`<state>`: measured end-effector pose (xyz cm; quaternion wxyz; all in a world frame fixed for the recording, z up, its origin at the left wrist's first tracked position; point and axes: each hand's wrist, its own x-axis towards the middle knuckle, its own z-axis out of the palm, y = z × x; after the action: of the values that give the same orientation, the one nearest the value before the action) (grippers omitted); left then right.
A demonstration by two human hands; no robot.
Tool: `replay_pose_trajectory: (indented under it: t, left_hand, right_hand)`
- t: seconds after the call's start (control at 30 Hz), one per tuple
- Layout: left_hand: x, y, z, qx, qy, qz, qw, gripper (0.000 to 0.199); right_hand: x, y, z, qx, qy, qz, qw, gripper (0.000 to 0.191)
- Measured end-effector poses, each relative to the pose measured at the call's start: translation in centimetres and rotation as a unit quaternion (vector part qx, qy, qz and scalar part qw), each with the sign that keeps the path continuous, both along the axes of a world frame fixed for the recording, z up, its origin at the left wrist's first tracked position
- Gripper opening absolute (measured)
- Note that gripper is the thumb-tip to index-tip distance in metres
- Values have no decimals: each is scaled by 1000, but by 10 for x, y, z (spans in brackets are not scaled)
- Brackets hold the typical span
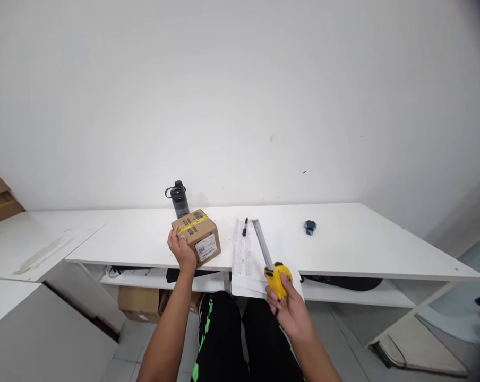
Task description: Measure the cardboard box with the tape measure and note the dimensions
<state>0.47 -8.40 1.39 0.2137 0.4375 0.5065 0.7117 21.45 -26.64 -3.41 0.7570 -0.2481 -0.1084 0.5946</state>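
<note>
My left hand (182, 249) grips the left side of a small cardboard box (202, 231), which has yellow tape on top and a white label on its front. The box is tilted over the white table. In my right hand (290, 307) is a yellow tape measure (279, 280), held near the table's front edge. Its metal blade (263, 244) is partly pulled out and points away from me over some papers (243, 257). A black marker pen (245, 227) lies on the papers, left of the blade.
Behind the box stands a dark water bottle (179, 199). A small dark object (310, 227) sits farther right on the table (363, 244). Under the table, a shelf (208, 283) holds dark items, with cardboard boxes (139, 302) below. Another carton (1, 199) is at far left.
</note>
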Motion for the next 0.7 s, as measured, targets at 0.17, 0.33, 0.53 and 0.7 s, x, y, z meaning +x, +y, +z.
replay_pose_trajectory:
  t: [0.17,0.33,0.53,0.7]
  left_hand:
    - [17,36,19,17,50,-2,999,34]
    - [33,2,34,55,-6,41,998,53]
    - [62,-129,-50,30,81,-340,936,64]
    - [64,-154,-72,-52,172,-453,873,44]
  right_hand:
    - [5,-35,-57,-59,24,16,998,38]
    - [2,-55,-75,-80,-12,45,996,45]
    - [-2,-29,-70,19,71,158,985,52]
    - [-33,-4,-84,54,135,277,950,54]
